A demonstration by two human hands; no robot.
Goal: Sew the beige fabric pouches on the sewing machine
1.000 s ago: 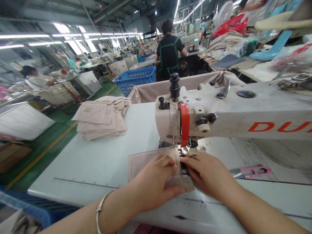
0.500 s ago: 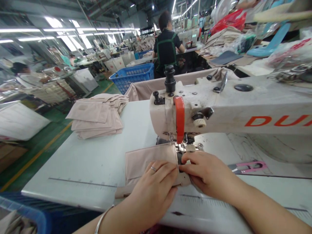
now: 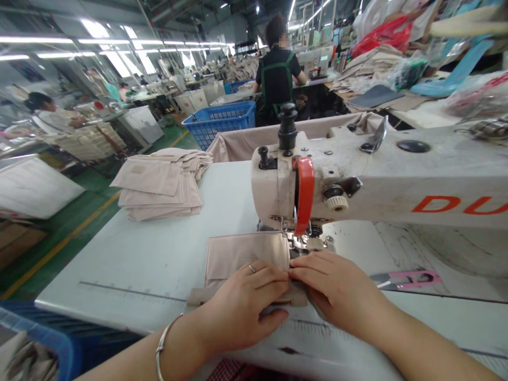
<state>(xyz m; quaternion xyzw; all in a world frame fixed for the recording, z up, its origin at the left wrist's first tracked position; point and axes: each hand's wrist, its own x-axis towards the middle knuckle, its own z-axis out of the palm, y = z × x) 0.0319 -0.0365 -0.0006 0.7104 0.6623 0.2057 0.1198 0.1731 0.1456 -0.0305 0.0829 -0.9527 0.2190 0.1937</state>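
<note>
A beige fabric panel (image 3: 246,248) with stitched edges lies on the sewing machine table, its right edge by the presser foot (image 3: 299,243). My left hand (image 3: 250,299), wearing a ring and a bracelet, lies over the panel's lower right part, fingers flat on the cloth and thumb apart. At the right edge of the panel, just in front of the presser foot, my right hand (image 3: 337,280) grips the cloth with its fingertips; its thumb is partly hidden below. A folded beige strip (image 3: 196,297) shows under the panel's lower edge.
The sewing machine head (image 3: 273,185) with its orange lever stands ahead. Pink-handled thread snips (image 3: 410,279) lie right of my right hand. A stack of beige panels (image 3: 159,182) sits at the table's left. Blue baskets (image 3: 220,119) stand beyond and at lower left; co-workers sit further off.
My right fingertips have shifted from beside the presser foot toward me, to the panel's edge near my left fingers. The view has shifted slightly; the panel stays by the foot.
</note>
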